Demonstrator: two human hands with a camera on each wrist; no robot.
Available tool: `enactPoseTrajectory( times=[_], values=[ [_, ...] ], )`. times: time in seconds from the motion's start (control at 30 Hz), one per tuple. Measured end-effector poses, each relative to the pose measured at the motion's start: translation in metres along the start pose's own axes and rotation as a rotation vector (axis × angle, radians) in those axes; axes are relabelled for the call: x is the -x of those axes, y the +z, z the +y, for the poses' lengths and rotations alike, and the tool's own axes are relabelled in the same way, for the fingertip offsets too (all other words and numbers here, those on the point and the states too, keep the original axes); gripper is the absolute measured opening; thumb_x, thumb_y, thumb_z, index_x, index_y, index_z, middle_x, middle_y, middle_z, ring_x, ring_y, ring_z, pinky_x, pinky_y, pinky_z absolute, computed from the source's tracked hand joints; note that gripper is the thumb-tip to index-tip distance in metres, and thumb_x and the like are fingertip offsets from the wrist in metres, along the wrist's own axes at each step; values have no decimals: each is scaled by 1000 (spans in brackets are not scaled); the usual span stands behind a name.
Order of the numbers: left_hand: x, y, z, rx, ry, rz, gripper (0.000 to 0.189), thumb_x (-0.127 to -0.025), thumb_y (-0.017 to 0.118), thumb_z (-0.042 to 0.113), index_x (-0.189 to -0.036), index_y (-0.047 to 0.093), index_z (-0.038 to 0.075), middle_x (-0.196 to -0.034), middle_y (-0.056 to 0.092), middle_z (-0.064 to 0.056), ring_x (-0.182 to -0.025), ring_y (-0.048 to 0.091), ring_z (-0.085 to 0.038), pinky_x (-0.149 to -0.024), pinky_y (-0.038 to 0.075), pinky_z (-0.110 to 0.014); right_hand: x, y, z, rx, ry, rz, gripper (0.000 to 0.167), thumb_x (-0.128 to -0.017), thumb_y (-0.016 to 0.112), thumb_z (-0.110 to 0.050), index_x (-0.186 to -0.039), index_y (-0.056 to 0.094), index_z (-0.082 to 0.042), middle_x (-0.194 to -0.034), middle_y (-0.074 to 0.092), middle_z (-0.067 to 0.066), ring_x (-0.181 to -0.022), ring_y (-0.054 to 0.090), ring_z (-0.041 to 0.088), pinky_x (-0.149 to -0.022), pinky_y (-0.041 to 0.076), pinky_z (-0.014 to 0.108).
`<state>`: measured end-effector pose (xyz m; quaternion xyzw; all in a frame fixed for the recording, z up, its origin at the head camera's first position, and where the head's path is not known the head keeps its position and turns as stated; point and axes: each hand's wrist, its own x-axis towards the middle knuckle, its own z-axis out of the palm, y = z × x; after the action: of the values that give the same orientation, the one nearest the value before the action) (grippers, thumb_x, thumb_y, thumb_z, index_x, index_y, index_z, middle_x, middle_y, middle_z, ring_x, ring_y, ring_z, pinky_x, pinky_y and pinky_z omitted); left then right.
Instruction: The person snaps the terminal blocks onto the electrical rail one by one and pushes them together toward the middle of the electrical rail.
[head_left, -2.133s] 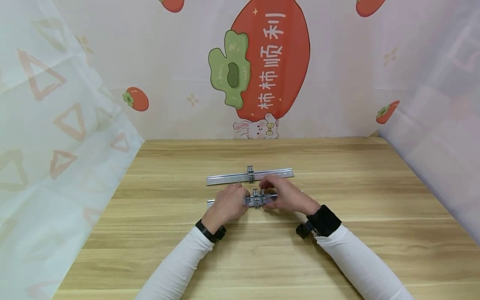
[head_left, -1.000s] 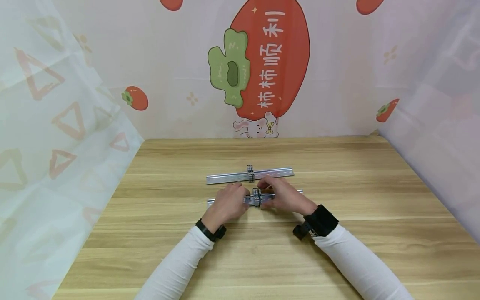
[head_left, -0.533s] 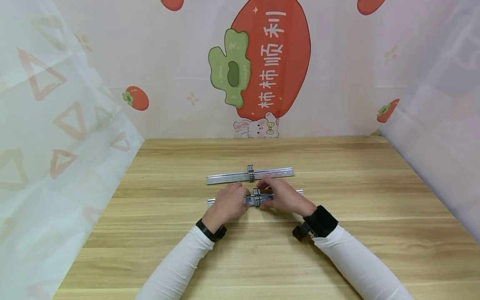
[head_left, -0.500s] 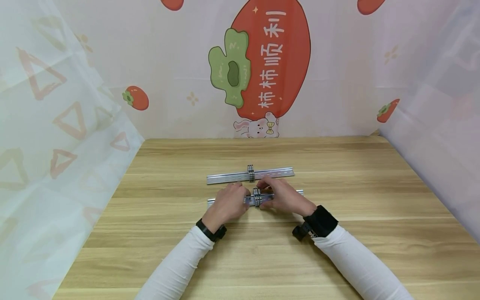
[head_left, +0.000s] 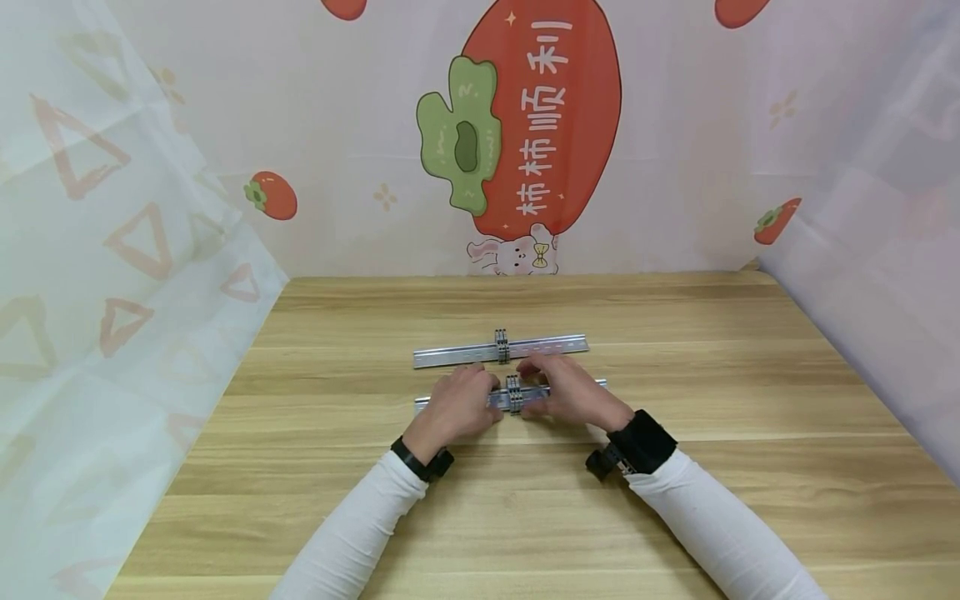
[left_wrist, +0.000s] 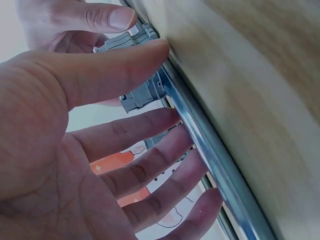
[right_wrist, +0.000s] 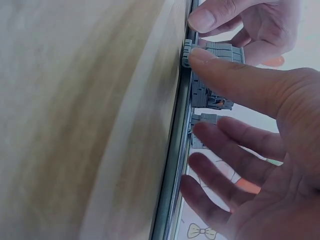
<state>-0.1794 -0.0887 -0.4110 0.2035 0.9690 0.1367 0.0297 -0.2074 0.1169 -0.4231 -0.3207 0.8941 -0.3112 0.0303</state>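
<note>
A metal DIN rail (head_left: pixel 534 395) lies on the table with a group of grey terminal blocks (head_left: pixel 513 394) clipped near its middle. Left of the blocks, my left hand (head_left: pixel 457 406) straddles the rail. In the left wrist view its thumb (left_wrist: pixel 120 70) and loosely spread fingers stand on opposite sides of the rail. My right hand (head_left: pixel 576 392) is just right of the blocks. In the right wrist view its thumb tip is right at the blocks' lower edge, while its other fingers spread apart from them. Both hands hide parts of this rail.
A second DIN rail (head_left: pixel 453 357) lies behind, slightly slanted, with its own group of terminal blocks (head_left: pixel 502 347). The wooden table (head_left: pixel 495 533) meets a printed backdrop (head_left: pixel 337 225) at the back, with cloth sides left and right.
About two seconds ago one block stood apart at my right fingers; it has slid left against the others. Just now my left thumb has come away from the rail, and my right fingers have loosened slightly.
</note>
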Motion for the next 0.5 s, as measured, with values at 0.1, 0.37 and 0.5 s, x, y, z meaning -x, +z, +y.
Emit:
enactPoseTrajectory(
  times=[0.1,0.37,0.5],
  values=[
    [0,0,0,20,1,2,32,-82,85,27,-106,76,8,-100,64,-7,-93,60,-28,-73,53,-48,0,0,1,71,-17,13,54,-69,95,-17,-114,71,-2,-110,70,8,-104,60,25,-94,47,42],
    [0,2,2,46,1,15,34,-83,85,30,-110,77,9,-103,63,-7,-94,58,-28,-78,51,-51,1,1,3,133,-43,9,45,-73,93,-19,-111,75,-3,-110,71,8,-119,54,31,-108,32,53],
    [0,3,2,41,8,21,34,-83,85,31,-108,77,10,-102,63,-7,-91,57,-27,-76,52,-50,1,2,3,136,-36,1,44,-75,91,-19,-113,75,-4,-111,70,7,-117,55,30,-104,35,54]
  ],
)
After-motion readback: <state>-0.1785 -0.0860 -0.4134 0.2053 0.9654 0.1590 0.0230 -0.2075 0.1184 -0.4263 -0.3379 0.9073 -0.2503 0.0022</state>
